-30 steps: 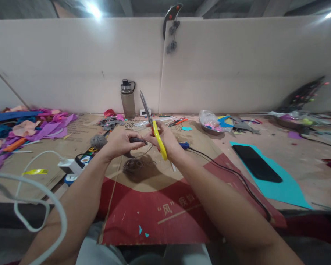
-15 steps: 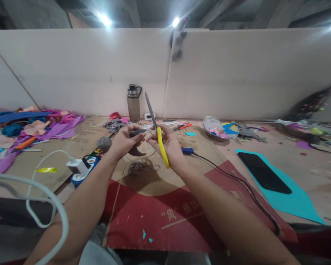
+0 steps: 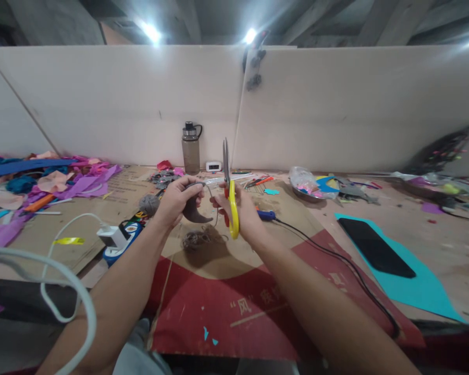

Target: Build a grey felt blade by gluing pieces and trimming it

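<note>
My left hand [image 3: 179,202] pinches a dark grey, curved, pointed piece [image 3: 197,214], its tip bent toward the right. A pair of scissors [image 3: 233,208] with yellow and red handles rests in my right hand [image 3: 245,209], blades pointing up and close together. Between the hands runs a thin grey cord [image 3: 209,191], whose near end lies at the fingers of my right hand. Beneath them on the cardboard sits a loose tangle of grey-brown cord [image 3: 197,239]. Where the cord meets the curved piece is too small to make out.
A bottle [image 3: 191,148] and a small white clock [image 3: 213,166] stand by the back wall. Right of my hands lies a blue-handled tool [image 3: 266,214] with a black cable. A phone [image 3: 375,247] rests on turquoise sheet. A blue power strip [image 3: 122,245] and coloured scraps [image 3: 58,179] lie left.
The scissors have turned from leaning left to nearly upright, and their red handle now shows. The cord between my hands has become a clearer arc. The curved piece has shifted slightly right.
</note>
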Tool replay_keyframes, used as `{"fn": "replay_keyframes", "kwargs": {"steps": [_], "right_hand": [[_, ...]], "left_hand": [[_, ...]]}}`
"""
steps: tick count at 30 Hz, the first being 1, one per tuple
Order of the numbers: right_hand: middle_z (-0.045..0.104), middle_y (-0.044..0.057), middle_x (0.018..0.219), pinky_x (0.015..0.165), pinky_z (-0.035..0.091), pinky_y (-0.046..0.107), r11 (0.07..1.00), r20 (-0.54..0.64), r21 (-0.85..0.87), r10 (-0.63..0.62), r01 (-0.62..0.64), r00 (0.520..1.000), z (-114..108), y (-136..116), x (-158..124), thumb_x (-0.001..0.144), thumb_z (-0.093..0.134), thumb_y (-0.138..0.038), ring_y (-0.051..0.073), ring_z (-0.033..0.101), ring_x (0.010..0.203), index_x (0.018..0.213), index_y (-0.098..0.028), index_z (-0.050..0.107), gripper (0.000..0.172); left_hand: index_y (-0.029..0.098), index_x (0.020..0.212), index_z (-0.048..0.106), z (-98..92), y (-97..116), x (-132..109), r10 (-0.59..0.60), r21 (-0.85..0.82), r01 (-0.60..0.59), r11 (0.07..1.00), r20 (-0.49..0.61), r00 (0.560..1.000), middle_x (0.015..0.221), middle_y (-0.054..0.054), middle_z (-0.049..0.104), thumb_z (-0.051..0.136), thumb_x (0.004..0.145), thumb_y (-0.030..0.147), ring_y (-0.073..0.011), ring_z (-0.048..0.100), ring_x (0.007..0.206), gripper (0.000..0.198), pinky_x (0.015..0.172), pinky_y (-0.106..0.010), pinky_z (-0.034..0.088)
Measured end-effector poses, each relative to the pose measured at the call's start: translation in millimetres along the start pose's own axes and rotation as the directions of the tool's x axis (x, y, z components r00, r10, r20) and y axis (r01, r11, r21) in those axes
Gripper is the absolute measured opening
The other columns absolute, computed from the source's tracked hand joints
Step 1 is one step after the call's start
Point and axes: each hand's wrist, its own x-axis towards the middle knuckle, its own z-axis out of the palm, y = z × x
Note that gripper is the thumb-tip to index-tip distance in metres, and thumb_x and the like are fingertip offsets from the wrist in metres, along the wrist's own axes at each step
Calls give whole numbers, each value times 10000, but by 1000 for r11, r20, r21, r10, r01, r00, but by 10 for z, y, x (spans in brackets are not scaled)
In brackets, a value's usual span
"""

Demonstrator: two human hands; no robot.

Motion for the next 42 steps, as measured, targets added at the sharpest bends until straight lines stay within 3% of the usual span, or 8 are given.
{"fn": "replay_keyframes", "kwargs": {"steps": [7,12,15,20,22,27,31,42], "right_hand": [[587,6,685,549,414,281,894,-6,-445,54,-52,998,-269,237,301,670,720,-377,151,555,605,855,-212,528,313],[586,48,713,663,404,328,652,51,-754,-72,86,996,-179,427,476,609,703,-129,204,563,718,754,-198,556,218],[506,9,573,691,403,343,620,71,-777,-78,104,994,-110,528,515,528,702,-23,230,567,742,679,-197,538,282],[622,72,833,874,411,384,672,77,-715,-199,193,977,-110,303,446,725,623,-144,250,557,995,792,-201,579,99],[629,78,1035,924,421,380,810,48,-498,-329,308,943,-66,125,374,865,469,-239,200,566,1030,998,-216,549,157],[611,-1,878,687,505,270,987,95,22,-159,157,983,127,-95,217,805,562,-356,110,599,744,987,-237,479,232],[552,-44,719,516,435,220,994,99,62,-93,87,991,168,-85,190,738,612,-307,64,473,541,820,-208,539,148],[523,-53,608,434,293,198,994,85,111,-11,2,996,159,-93,191,722,619,-313,50,369,467,749,-192,550,141]], "left_hand": [[163,795,570,-147,57,53,-71,-80,72,994,18,997,610,18,586,719,664,283,-72,507,476,232,467,-189,418],[171,788,556,-192,65,52,-110,-107,115,988,47,993,612,21,585,722,661,282,-74,505,475,236,462,-191,423],[170,796,559,-183,50,51,-106,-100,110,989,53,993,627,16,597,726,660,282,-78,521,488,243,474,-193,434],[164,799,570,-138,20,52,-74,-30,75,997,40,996,642,12,613,739,652,311,-72,524,480,268,471,-185,438],[159,794,581,-115,5,48,-38,29,37,999,12,999,634,15,610,748,646,322,-68,520,474,277,469,-179,434],[159,821,603,-72,-32,28,103,143,-96,985,-42,994,642,17,605,741,666,334,-72,533,498,272,496,-186,445],[164,824,584,-43,-30,15,95,64,-93,994,-30,995,616,22,601,729,682,323,-74,525,489,257,494,-187,438],[140,773,634,-34,-50,32,59,-60,-54,997,82,995,642,-9,637,770,653,325,-101,574,537,260,561,-230,476]]}}
